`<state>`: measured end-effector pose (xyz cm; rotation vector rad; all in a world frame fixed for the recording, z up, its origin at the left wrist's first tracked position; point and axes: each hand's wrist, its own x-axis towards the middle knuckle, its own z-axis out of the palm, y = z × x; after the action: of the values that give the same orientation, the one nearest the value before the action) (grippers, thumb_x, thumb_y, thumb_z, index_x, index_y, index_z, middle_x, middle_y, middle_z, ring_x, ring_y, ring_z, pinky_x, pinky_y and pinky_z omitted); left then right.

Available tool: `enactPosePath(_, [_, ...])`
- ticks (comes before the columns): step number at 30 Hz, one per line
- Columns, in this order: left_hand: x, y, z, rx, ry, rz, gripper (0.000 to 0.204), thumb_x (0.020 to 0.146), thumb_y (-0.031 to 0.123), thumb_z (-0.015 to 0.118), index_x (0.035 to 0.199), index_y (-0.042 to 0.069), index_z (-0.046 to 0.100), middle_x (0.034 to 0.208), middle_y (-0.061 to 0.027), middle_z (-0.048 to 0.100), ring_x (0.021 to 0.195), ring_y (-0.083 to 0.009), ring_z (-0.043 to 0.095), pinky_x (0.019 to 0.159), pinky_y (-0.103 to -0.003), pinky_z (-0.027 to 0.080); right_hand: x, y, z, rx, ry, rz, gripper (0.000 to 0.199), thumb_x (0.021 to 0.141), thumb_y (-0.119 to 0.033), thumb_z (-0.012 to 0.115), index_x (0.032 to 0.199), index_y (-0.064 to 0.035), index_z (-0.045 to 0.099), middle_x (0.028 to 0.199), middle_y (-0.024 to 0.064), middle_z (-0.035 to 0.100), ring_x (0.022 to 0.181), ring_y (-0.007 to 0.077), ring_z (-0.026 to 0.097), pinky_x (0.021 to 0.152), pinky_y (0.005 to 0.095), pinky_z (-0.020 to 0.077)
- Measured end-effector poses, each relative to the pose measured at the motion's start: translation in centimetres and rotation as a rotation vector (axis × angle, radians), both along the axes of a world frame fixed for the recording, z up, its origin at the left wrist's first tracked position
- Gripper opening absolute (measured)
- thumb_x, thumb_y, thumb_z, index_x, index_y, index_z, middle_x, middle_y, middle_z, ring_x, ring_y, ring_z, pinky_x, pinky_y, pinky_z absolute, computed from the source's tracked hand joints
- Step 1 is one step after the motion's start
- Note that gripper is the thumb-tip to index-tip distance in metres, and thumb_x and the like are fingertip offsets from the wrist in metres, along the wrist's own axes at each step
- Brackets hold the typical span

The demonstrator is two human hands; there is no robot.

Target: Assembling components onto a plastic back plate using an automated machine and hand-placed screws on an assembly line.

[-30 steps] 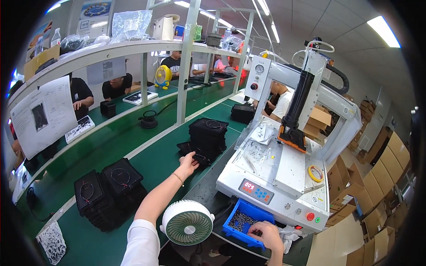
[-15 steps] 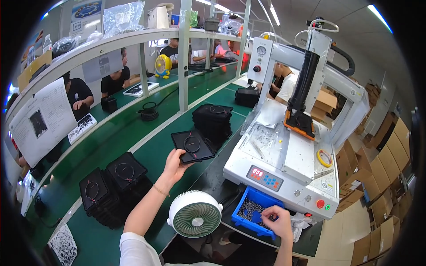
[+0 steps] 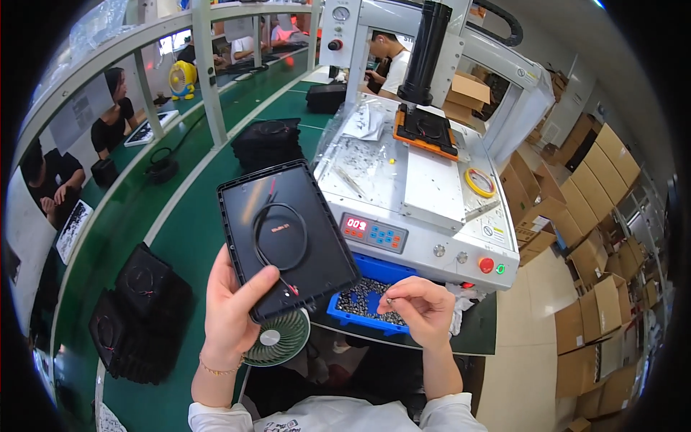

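My left hand (image 3: 234, 309) grips a black rectangular plastic panel (image 3: 331, 248) by its lower left side, thumb on its face. A black cable (image 3: 305, 237) lies coiled on the panel, with red wire ends showing. My right hand (image 3: 426, 313) pinches a small metal-coloured piece (image 3: 389, 301) between thumb and fingertips; its exact kind is too small to tell. That hand hovers over the right front of a blue plastic bin (image 3: 392, 272) holding many small metal pieces. The panel's lower right corner overlaps the bin in view.
A white bench machine (image 3: 453, 248) stands beyond the bin, with an orange-edged fixture (image 3: 439, 146) holding a black part. Stacks of black panels stand at the back (image 3: 266, 147) and left (image 3: 147, 317). A round fan (image 3: 277, 342) sits under the panel. Cardboard boxes (image 3: 590, 302) line the right.
The panel has come nearer, its face turned up toward me. My right hand has risen slightly from the bin's contents, pinching a small piece. The view has shifted.
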<state>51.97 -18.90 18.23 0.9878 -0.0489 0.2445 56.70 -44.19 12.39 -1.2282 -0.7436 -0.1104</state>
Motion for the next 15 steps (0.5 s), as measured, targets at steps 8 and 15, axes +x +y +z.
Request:
enactPosePath(8, [-0.4,-2.8,-3.3,0.092,-0.011,-0.058,0.058,0.087,-0.009,0.063,0.138,-0.002,0.036,0.128,-0.0114,0.056,0.115,-0.0161,0.058,0.098,-0.030,0.048,-1.7,0.2,0.8,-0.135,-0.097,-0.142,0.021,0.077,0.015,0.071,0.096,0.0059,0.070,0.093,0.0162,0.069,0.082,0.0231,0.071,0.073,0.0294,0.0581])
enactPosePath(15, [-0.4,-3.0,-4.7,0.155,-0.035,-0.089,0.054,0.089,-0.005,0.065,0.136,-0.001,0.037,0.124,-0.0086,0.055,0.114,-0.0129,0.055,0.097,-0.029,0.047,-1.8,2.3,1.5,-0.492,-0.515,-0.321,0.024,0.064,-0.003,0.084,0.086,-0.0077,0.076,0.085,0.0025,0.068,0.076,0.0172,0.058,0.068,0.0283,0.0416])
